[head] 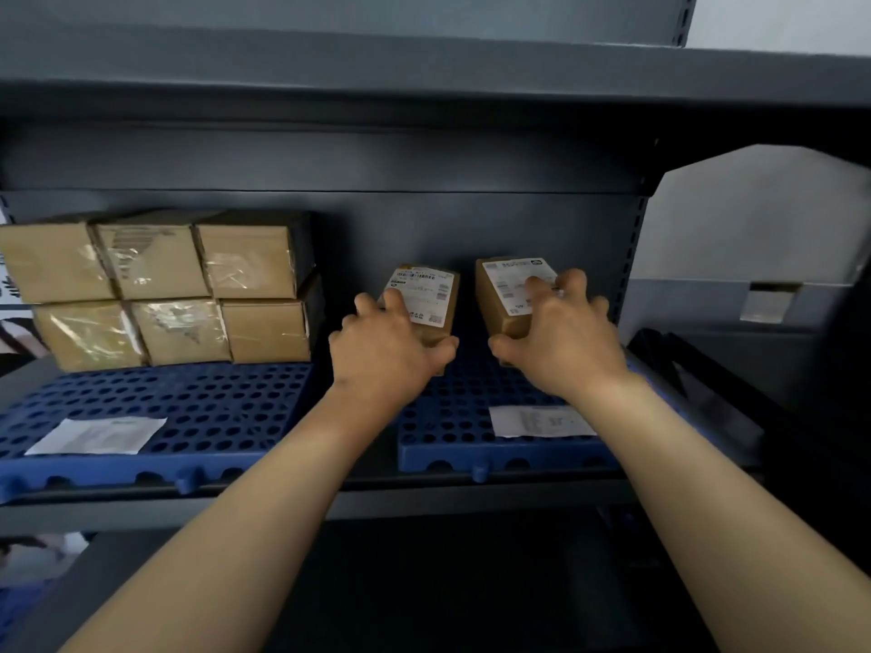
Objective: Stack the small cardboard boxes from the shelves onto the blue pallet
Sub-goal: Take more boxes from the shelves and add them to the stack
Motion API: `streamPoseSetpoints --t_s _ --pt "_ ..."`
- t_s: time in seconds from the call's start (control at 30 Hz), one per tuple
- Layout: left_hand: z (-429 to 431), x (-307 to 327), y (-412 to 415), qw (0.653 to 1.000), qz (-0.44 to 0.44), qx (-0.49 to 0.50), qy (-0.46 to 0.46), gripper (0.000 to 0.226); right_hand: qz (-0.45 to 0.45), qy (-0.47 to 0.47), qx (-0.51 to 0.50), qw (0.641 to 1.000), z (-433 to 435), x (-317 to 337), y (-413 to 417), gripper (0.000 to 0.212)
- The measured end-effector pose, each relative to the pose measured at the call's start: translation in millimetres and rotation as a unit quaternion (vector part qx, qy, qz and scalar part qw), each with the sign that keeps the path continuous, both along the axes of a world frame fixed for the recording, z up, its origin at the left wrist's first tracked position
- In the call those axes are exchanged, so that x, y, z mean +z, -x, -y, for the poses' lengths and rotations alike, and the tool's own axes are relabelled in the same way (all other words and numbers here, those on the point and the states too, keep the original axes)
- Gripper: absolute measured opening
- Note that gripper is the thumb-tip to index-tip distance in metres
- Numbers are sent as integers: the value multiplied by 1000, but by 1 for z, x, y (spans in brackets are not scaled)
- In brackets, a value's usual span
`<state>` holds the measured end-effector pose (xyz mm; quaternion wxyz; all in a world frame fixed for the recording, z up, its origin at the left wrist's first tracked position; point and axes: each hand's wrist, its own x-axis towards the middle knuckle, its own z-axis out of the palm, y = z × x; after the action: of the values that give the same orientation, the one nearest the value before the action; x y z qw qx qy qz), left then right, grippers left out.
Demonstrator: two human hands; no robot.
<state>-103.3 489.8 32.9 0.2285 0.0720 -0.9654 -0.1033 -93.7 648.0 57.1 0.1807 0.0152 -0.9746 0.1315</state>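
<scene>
Two small cardboard boxes with white labels stand on the right blue pallet [452, 412] inside the dark shelf. My left hand [386, 351] grips the left labelled box [431, 294], fingers over its top and thumb at its lower front. My right hand [565, 337] grips the right labelled box [499, 294] the same way. On the left blue pallet [188, 402] several taped cardboard boxes [160, 289] sit in two rows, one row on top of the other.
A paper sheet [99, 435] lies on the left pallet and a paper label [537, 421] on the right one. The shelf board above [424, 101] hangs low over the boxes. A grey carton [763, 256] stands beyond the shelf's right side.
</scene>
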Motion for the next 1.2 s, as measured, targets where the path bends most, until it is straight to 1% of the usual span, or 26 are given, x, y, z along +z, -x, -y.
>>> streamPoseSetpoints --t_s 0.2,0.47,0.6,0.87,1.0,1.2 --pt "3 -5 38 999 39 -13 -27 86 42 -6 -13 999 8 -8 35 78" --pt "-3 -13 60 996 85 -3 -30 89 95 -9 26 995 9 -15 68 77" --pt "-8 -14 65 993 108 -3 -44 88 107 -2 42 993 3 -15 78 72" --pt "-12 -19 69 991 115 -12 -62 89 124 0 63 990 5 -21 90 73" --pt "-8 -20 72 990 120 -31 -62 84 139 4 83 987 5 -23 94 71" --pt "1 -18 75 989 136 -65 -8 62 155 -16 98 983 6 -24 104 67"
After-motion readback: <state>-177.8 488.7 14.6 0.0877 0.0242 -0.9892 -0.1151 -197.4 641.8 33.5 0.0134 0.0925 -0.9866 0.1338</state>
